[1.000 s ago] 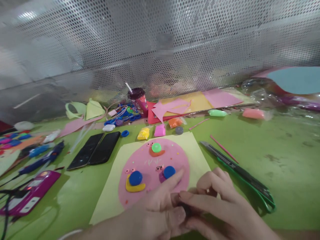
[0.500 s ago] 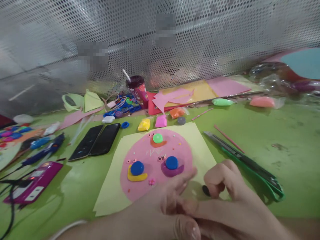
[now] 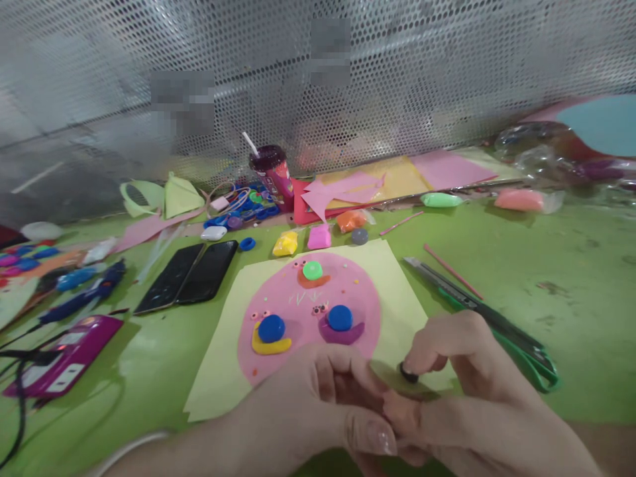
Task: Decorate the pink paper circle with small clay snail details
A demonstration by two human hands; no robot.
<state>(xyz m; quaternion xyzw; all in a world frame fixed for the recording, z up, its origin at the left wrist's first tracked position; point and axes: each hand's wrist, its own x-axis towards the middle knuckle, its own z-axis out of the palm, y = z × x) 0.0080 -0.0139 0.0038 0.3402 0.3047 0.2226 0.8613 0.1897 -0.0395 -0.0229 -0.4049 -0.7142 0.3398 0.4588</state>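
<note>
My left hand (image 3: 330,407) is closed at the bottom centre, its fingers curled and its thumb pressed in against my right hand's fingers. What it pinches, if anything, is hidden. My right hand (image 3: 477,384) is bent beside it, with a small black lump (image 3: 409,372) at its curled fingertip. Beyond the hands, a pink paper disc (image 3: 298,306) lies on pale yellow paper (image 3: 216,371). On it sit a snail with a yellow body and blue cap (image 3: 271,328), one with a purple body and blue cap (image 3: 340,318), and one with an orange body and green cap (image 3: 313,270).
A green-handled utility knife (image 3: 479,308) and a pink stick (image 3: 452,270) lie to the right. Yellow (image 3: 285,243), pink (image 3: 318,236) and orange clay packs (image 3: 350,220) line the back. Dark phones (image 3: 209,271), a purple power strip (image 3: 64,354) and a lidded cup (image 3: 273,175) are at left.
My left hand's outstretched fingers have curled in against my right hand. The black lump stays at my right fingertip, and the view has tilted slightly.
</note>
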